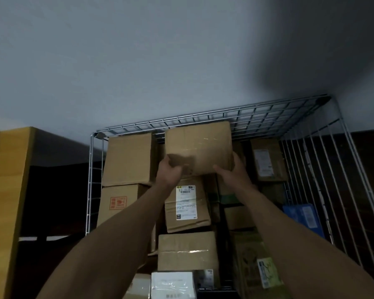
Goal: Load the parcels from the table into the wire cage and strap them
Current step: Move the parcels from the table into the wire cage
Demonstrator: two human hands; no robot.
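A taped brown cardboard parcel (200, 145) is held up just under the top grid of the wire cage (242, 114), above the stacked parcels inside. My left hand (170, 169) grips its lower left corner and my right hand (235, 167) grips its lower right edge. Under it stands a labelled parcel (187, 203), with a plain brown parcel (187, 249) lower down. Two large boxes (129, 158) are stacked at the cage's left side.
More parcels fill the cage's right part, among them a labelled brown box (267, 160), a blue box (302, 216) and a green printed carton (257, 262). A white parcel (173, 284) lies at the bottom. A yellow wooden panel (11, 190) stands at the left. A grey wall rises behind.
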